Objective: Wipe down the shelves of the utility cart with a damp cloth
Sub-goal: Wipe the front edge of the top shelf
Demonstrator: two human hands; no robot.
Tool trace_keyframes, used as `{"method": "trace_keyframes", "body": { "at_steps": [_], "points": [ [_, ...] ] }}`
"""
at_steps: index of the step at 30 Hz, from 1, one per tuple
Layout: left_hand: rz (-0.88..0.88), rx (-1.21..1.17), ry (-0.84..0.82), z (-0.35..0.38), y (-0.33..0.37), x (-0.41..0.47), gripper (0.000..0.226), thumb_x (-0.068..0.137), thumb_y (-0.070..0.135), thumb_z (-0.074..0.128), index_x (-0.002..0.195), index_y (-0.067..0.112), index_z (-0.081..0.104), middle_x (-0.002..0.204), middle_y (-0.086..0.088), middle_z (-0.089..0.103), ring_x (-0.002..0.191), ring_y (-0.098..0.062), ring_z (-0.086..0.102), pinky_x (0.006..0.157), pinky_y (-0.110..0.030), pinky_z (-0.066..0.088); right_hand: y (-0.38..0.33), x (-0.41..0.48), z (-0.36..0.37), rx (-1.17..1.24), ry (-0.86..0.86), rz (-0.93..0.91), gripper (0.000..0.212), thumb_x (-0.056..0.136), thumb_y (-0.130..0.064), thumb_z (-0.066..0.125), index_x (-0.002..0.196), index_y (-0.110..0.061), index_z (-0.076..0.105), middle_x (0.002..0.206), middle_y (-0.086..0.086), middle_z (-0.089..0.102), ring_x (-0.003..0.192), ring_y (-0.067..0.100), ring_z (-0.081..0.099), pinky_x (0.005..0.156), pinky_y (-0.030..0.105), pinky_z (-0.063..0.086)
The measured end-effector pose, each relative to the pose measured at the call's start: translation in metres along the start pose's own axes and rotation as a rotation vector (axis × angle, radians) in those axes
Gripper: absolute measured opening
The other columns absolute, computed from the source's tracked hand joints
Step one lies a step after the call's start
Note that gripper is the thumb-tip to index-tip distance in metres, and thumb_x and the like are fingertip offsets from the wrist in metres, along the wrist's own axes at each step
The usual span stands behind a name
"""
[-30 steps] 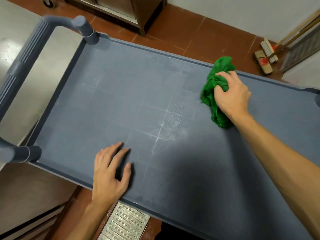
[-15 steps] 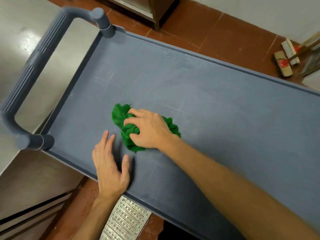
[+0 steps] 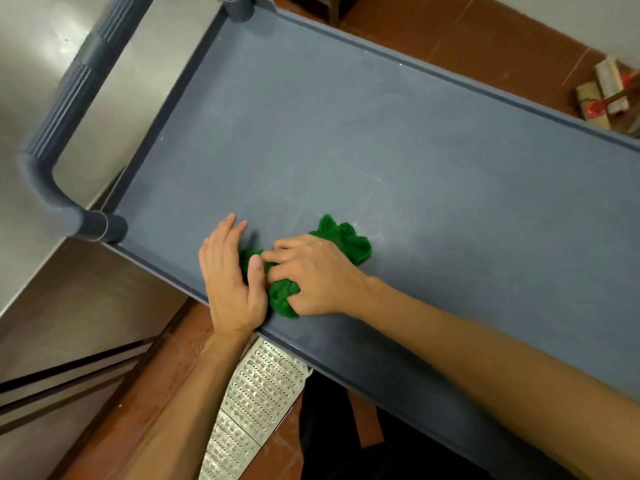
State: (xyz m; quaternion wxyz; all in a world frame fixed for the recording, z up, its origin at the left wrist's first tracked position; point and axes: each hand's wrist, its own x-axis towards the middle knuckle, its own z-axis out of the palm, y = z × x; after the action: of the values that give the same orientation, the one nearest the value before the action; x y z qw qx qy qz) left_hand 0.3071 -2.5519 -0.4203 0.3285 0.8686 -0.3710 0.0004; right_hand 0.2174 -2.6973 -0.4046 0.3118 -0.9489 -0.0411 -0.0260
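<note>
The right hand (image 3: pixel 318 275) is gripping the bunched green cloth (image 3: pixel 346 239), its fingers curled down into the folds and its knuckles up. Its forearm is reaching in across the near rim (image 3: pixel 162 273) of the cart's top shelf (image 3: pixel 381 133). The cloth is lying on the shelf just inside that rim. The left hand (image 3: pixel 228 278) is resting flat beside it, also just inside the rim, with fingers straight and close together and the thumb touching the cloth.
</note>
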Motion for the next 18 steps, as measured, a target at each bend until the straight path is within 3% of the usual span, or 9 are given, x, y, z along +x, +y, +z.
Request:
{"method": "trace_keyframes", "body": {
  "at_steps": [3, 7, 10, 13, 18],
  "points": [
    [0.006, -0.008, 0.001, 0.001, -0.003, -0.001, 0.055, 0.103, 0.039, 0.029, 0.134, 0.001, 0.054, 0.146, -0.012, 0.05, 0.137, -0.026, 0.044, 0.111, -0.052, 0.033, -0.007, -0.016, 0.001, 0.029, -0.039, -0.039, 0.035, 0.058, -0.019, 0.043, 0.076, -0.026, 0.072, 0.083, -0.011, 0.064, 0.082, 0.017, 0.054, 0.071, 0.033, 0.04],
    [0.032, -0.056, -0.04, 0.0, -0.004, -0.002, 0.054, 0.103, 0.038, 0.027, 0.132, 0.003, 0.056, 0.143, -0.01, 0.053, 0.134, -0.024, 0.046, 0.112, -0.046, 0.033, -0.02, -0.04, 0.002, 0.041, -0.115, 0.039, 0.041, 0.053, -0.009, 0.042, 0.075, -0.028, 0.07, 0.097, -0.014, 0.069, 0.095, 0.015, 0.059, 0.078, 0.023, 0.029],
    [0.017, -0.063, -0.051, 0.0, -0.006, -0.001, 0.053, 0.104, 0.036, 0.024, 0.131, 0.004, 0.057, 0.14, -0.011, 0.055, 0.132, -0.026, 0.048, 0.112, -0.045, 0.034, -0.033, -0.063, 0.001, 0.067, -0.162, 0.133, 0.042, 0.05, -0.002, 0.048, 0.072, -0.029, 0.07, 0.102, -0.016, 0.069, 0.101, 0.012, 0.06, 0.089, 0.024, 0.035],
    [0.027, -0.053, -0.078, -0.001, -0.004, 0.0, 0.049, 0.105, 0.033, 0.026, 0.128, 0.006, 0.058, 0.137, -0.01, 0.057, 0.13, -0.026, 0.05, 0.112, -0.041, 0.033, -0.043, -0.096, -0.004, 0.099, -0.185, 0.242, 0.04, 0.053, -0.002, 0.047, 0.072, -0.029, 0.07, 0.105, -0.017, 0.068, 0.106, 0.008, 0.059, 0.097, 0.021, 0.031],
    [0.064, -0.036, -0.119, -0.002, -0.003, 0.001, 0.043, 0.104, 0.031, 0.031, 0.124, 0.006, 0.06, 0.133, -0.01, 0.06, 0.127, -0.025, 0.052, 0.108, -0.04, 0.035, -0.053, -0.144, -0.008, 0.095, -0.159, 0.371, 0.041, 0.057, -0.006, 0.04, 0.072, -0.03, 0.07, 0.107, -0.019, 0.067, 0.111, 0.001, 0.057, 0.103, 0.02, 0.032]
  ]
}}
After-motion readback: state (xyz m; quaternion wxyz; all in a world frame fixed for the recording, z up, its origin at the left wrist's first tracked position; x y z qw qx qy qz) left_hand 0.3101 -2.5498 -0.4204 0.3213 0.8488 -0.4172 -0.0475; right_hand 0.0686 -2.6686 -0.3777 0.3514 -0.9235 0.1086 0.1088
